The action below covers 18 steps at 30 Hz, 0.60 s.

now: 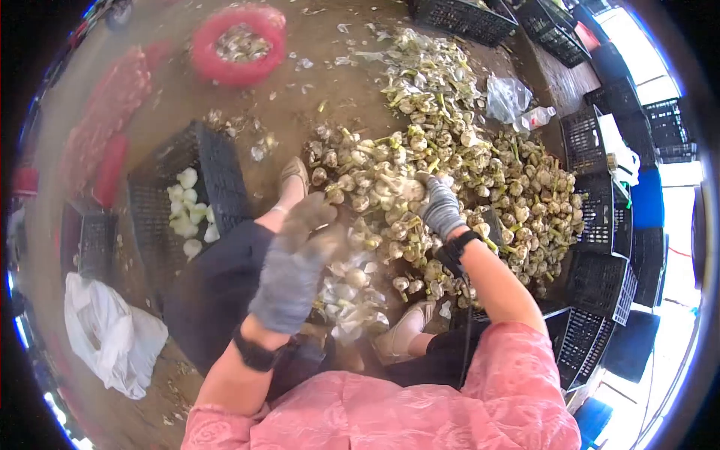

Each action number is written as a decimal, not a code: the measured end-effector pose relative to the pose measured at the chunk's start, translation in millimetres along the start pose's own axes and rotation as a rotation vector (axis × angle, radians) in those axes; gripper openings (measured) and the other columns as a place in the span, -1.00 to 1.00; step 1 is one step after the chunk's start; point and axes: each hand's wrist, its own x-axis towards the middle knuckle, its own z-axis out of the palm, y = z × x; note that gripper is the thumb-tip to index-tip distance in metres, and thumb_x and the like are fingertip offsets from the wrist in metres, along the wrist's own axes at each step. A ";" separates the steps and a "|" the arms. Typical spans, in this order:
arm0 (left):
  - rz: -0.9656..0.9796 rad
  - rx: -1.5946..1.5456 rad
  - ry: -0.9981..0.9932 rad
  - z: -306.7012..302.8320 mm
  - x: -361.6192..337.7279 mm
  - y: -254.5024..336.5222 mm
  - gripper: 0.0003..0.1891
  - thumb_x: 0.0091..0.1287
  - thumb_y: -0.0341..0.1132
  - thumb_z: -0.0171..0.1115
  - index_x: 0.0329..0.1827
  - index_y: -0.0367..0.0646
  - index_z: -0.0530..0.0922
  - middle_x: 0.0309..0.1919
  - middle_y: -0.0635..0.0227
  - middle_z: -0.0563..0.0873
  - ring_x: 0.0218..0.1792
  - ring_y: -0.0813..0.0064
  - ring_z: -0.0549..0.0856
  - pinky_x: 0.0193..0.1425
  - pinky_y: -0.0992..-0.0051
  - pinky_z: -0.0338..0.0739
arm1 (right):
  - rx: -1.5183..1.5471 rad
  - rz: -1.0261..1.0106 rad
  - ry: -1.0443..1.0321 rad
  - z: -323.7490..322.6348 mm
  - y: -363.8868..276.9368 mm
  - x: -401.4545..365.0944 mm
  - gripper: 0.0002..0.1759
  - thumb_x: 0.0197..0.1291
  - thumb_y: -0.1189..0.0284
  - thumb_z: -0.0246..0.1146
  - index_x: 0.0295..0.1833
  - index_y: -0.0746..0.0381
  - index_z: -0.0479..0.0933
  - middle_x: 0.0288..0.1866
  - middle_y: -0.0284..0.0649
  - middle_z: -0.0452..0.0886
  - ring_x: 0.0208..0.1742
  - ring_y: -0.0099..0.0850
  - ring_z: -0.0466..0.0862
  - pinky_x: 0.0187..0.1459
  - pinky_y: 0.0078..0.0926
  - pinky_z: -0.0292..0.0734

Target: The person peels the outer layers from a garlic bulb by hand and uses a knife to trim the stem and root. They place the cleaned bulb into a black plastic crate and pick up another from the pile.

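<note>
A large heap of untrimmed garlic bulbs (517, 202), with stems and roots on, spreads over the floor in front of me. My right hand (440, 204), in a grey glove with bare fingertips, is closed at the near side of the heap on a slightly blurred garlic bulb (409, 190). My left hand (292, 255), gloved alike, is raised left of the heap over my leg. Motion smears its fingers, so I cannot make out whether they hold anything. Between my feet lie loose garlic skins (351, 300).
On my left, a black crate (221, 169) holds several peeled white bulbs (187, 206). A white plastic bag (112, 337) lies nearer. Farther off is a rolled red mesh sack (206, 56). Stacked black crates (596, 277) border the right. A plastic bottle (538, 118) lies behind the heap.
</note>
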 end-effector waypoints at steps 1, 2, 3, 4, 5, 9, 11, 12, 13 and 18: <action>0.087 0.199 -0.082 -3.1 3.6 -14.0 -0.45 0.20 -0.36 0.18 0.25 -0.13 0.20 0.00 0.31 0.47 -0.07 0.47 0.56 -0.02 0.53 0.52 | 0.431 -0.028 -0.018 -12.9 -30.8 -6.3 -0.58 -0.11 0.45 0.31 -0.05 0.24 0.48 -0.15 -0.06 0.53 -0.20 -0.18 0.57 -0.13 -0.37 0.50; 0.097 0.286 -0.113 -4.1 0.4 -23.0 -0.42 0.19 -0.34 0.19 0.27 -0.13 0.18 0.00 0.32 0.47 -0.06 0.48 0.55 -0.01 0.54 0.51 | 0.490 -0.166 -0.026 -30.9 -60.8 -15.6 -0.55 -0.16 0.49 0.33 -0.04 0.24 0.48 -0.14 -0.08 0.52 -0.15 -0.17 0.55 -0.07 -0.34 0.47; 0.111 0.372 -0.143 -1.1 -2.4 -26.5 -0.38 0.18 -0.32 0.21 0.28 -0.14 0.15 0.00 0.33 0.46 -0.06 0.49 0.55 -0.01 0.54 0.51 | 0.552 -0.305 -0.044 -50.0 -92.6 -24.5 -0.52 -0.21 0.53 0.35 -0.04 0.23 0.48 -0.12 -0.10 0.51 -0.10 -0.16 0.53 -0.02 -0.31 0.44; -0.017 0.121 -0.192 5.6 -2.6 -26.0 -0.34 0.17 -0.30 0.24 0.30 -0.15 0.12 0.00 0.34 0.46 -0.06 0.52 0.54 -0.01 0.55 0.50 | 0.227 -0.550 -0.039 -75.6 -120.9 -34.1 -0.47 -0.27 0.54 0.37 -0.03 0.23 0.47 -0.11 -0.11 0.50 -0.05 -0.15 0.50 0.04 -0.28 0.41; -0.153 -0.125 -0.210 12.2 -2.5 -25.5 -0.30 0.15 -0.28 0.27 0.31 -0.17 0.10 0.00 0.34 0.46 -0.06 0.55 0.53 -0.01 0.56 0.49 | 0.242 -0.604 -0.066 -89.2 -138.9 -45.2 -0.44 -0.30 0.54 0.37 -0.01 0.23 0.47 -0.09 -0.11 0.49 -0.02 -0.14 0.49 0.08 -0.28 0.38; 0.002 -0.080 -0.379 20.8 -19.4 -13.2 -0.37 0.07 -0.28 0.35 0.19 -0.17 0.25 -0.01 0.34 0.48 -0.05 0.55 0.51 0.00 0.58 0.45 | 0.811 -0.247 0.013 -126.0 -170.6 -89.2 -0.38 -0.21 0.54 0.36 0.09 0.23 0.40 -0.02 -0.19 0.46 0.01 -0.34 0.46 0.09 -0.42 0.36; 0.072 -0.114 -0.442 32.8 -27.1 -14.4 -0.38 0.03 -0.33 0.37 0.17 -0.16 0.29 -0.01 0.34 0.49 -0.06 0.54 0.51 0.01 0.56 0.45 | 1.212 0.180 0.036 -130.1 -168.3 -104.3 -0.45 -0.01 0.44 0.31 0.12 0.31 0.33 -0.06 -0.30 0.48 -0.09 -0.57 0.45 -0.04 -0.56 0.41; 0.137 -0.128 -0.476 33.3 -31.4 -12.5 -0.39 -0.01 -0.38 0.40 0.14 -0.15 0.33 -0.02 0.34 0.50 -0.06 0.53 0.50 0.02 0.54 0.44 | 1.074 0.317 -0.010 -133.9 -175.0 -106.5 -0.52 0.01 0.41 0.30 0.05 0.36 0.37 -0.17 -0.30 0.52 -0.19 -0.57 0.49 -0.14 -0.59 0.43; 0.324 0.020 -0.538 32.6 -28.5 -21.7 -0.37 -0.04 -0.44 0.40 0.15 -0.15 0.33 -0.02 0.37 0.49 -0.05 0.52 0.50 0.04 0.53 0.43 | 1.057 0.272 -0.059 -130.5 -180.0 -110.3 -0.59 0.08 0.34 0.23 0.00 0.34 0.40 -0.18 -0.31 0.52 -0.22 -0.58 0.50 -0.19 -0.61 0.43; 0.629 0.276 -0.453 36.8 -37.6 -22.1 -0.33 -0.09 -0.50 0.37 0.16 -0.12 0.33 -0.02 0.34 0.51 -0.02 0.43 0.50 0.08 0.50 0.42 | 0.791 0.106 -0.113 -123.4 -182.9 -108.6 -0.61 0.19 0.24 0.12 -0.04 0.34 0.43 -0.21 -0.28 0.53 -0.20 -0.54 0.52 -0.18 -0.60 0.44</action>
